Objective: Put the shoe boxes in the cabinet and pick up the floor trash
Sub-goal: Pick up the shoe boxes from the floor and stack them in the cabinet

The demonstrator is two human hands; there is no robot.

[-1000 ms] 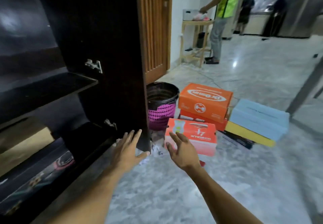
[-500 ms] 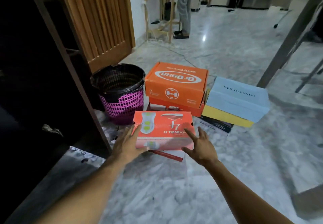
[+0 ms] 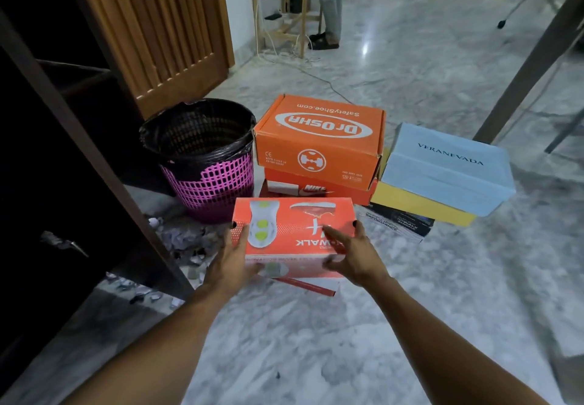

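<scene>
A red-orange shoe box sits on the floor on top of a flatter white and red box. My left hand presses its left side and my right hand grips its right front corner. Behind it an orange shoe box is stacked on a red shoe box. To the right a light blue box lies on a yellow box and a black box. Scraps of paper trash litter the floor by the dark cabinet.
A pink basket lined with a black bag stands left of the boxes. The cabinet door stands open beside my left arm. A person stands by a wooden stand far back. Dark table legs cross the right side.
My head has moved nearer to the boxes. Both hands have closed in on the red-orange box, the left against its side and the right onto its corner.
</scene>
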